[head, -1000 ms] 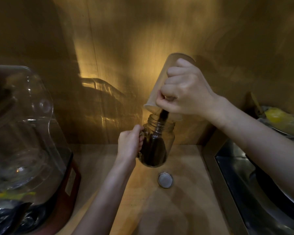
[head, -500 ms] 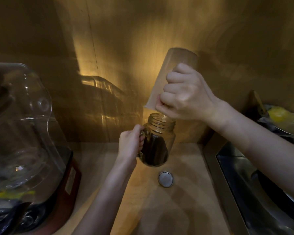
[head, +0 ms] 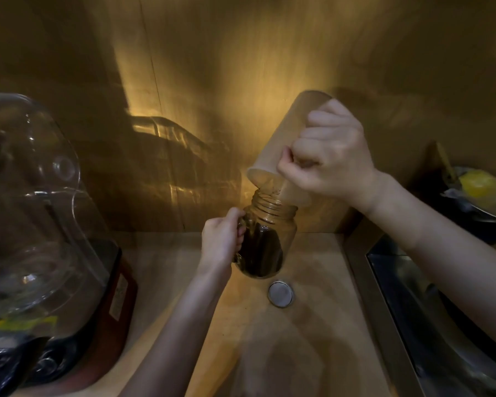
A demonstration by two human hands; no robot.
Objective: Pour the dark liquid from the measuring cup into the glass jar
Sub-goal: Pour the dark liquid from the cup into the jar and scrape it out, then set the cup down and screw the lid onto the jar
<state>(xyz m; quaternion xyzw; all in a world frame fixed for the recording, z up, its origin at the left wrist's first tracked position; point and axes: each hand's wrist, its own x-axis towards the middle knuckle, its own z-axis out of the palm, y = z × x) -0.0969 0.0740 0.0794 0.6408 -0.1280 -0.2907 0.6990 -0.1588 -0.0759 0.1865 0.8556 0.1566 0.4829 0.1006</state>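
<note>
A glass jar (head: 265, 245) with a handle stands on the wooden counter (head: 312, 339), about half full of dark liquid. My left hand (head: 222, 239) grips the jar's handle on its left side. My right hand (head: 331, 150) holds the clear measuring cup (head: 281, 147) by its handle, tipped steeply upside down, its spout right over the jar's mouth. The cup looks nearly drained, with only residue near the spout. No stream is visible.
A round metal lid (head: 280, 293) lies on the counter just in front of the jar. A blender with a clear cover and red base (head: 46, 239) fills the left. A steel sink (head: 430, 305) lies at the right, with a bowl holding something yellow (head: 478, 184) behind it.
The dark stream seen one second ago has stopped. The measuring cup has tipped further and shifted slightly right. The jar stays in my left hand with the liquid level higher.
</note>
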